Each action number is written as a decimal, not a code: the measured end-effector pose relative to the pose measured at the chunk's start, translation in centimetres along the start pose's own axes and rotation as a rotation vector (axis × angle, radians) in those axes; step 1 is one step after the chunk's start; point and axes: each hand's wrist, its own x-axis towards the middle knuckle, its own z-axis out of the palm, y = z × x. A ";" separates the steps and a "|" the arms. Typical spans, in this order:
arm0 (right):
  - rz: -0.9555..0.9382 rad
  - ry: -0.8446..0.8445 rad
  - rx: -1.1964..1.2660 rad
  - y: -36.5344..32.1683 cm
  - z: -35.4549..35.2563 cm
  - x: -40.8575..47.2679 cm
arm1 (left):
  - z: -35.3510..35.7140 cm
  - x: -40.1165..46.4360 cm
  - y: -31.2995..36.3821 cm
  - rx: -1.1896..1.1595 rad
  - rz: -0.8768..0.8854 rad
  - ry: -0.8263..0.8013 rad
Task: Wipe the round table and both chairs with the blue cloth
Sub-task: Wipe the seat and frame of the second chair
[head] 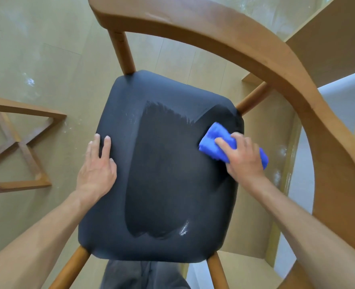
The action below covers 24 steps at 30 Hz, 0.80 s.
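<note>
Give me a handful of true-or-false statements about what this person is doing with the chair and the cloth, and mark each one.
1. The right hand presses a folded blue cloth on the dark seat. True.
2. The left hand holds a spray bottle. False: it holds nothing and rests flat on the seat's left edge.
3. A darker, damp-looking patch covers the middle of the seat. True.
4. The cloth lies at the seat's left edge. False: it sits at the right edge, near the curved wooden backrest.
5. The chair's frame is metal. False: the legs and backrest look like brown wood.
</note>
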 end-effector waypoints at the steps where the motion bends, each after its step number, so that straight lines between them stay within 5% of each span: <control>1: 0.169 -0.058 -0.007 0.8 -0.2 1.5 | 0.0 0.0 0.0 -0.001 -0.003 0.002; 5: 0.465 -0.122 0.174 -0.5 0.6 2.0 | -0.1 0.0 -0.1 0.009 0.005 0.002; 8: 0.448 -0.100 0.187 -4.4 0.9 -0.9 | -0.1 -0.1 0.1 0.019 0.012 0.001; 13: 0.152 -0.085 0.194 -11.7 1.0 -8.1 | -0.5 0.1 0.2 0.015 -0.007 -0.024; 19: -0.732 -0.551 0.169 -17.0 1.5 -17.3 | -0.5 0.1 -0.4 0.017 0.010 -0.043; 24: -0.900 -0.388 0.038 -12.6 1.8 -16.6 | -0.8 0.3 -1.0 0.031 0.031 -0.057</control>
